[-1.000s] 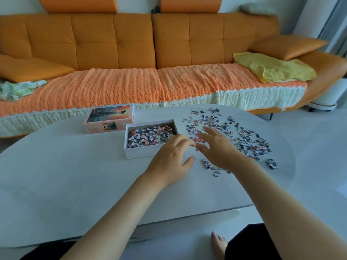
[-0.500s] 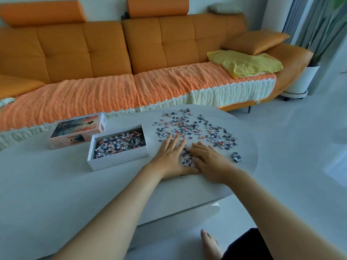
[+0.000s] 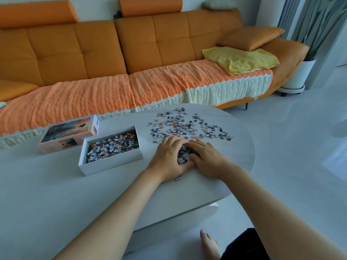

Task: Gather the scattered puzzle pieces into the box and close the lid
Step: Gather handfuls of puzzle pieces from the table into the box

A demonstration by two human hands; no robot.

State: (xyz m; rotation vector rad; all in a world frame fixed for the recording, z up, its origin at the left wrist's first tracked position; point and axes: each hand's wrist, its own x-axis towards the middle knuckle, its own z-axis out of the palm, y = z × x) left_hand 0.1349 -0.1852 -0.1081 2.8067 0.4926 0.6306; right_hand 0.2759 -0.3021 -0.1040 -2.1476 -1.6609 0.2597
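Note:
An open white box (image 3: 112,163) stands on the table with many puzzle pieces inside. Its picture lid (image 3: 69,133) lies just behind it to the left. Scattered puzzle pieces (image 3: 187,126) cover the table's right part. My left hand (image 3: 169,158) and my right hand (image 3: 208,158) are cupped together around a small heap of pieces (image 3: 183,154), fingers curled over it, to the right of the box. One stray piece (image 3: 178,178) lies by my left wrist.
The pale oval table (image 3: 56,194) ends close to the right of my hands. An orange sofa (image 3: 131,53) with a knitted cover and a yellow cloth (image 3: 240,60) runs behind. A white plant pot (image 3: 298,76) stands on the floor at right. My foot (image 3: 208,244) shows below.
Both hands have drawn together and curled, scooping loose pieces into a heap between them. The view has swung to the right.

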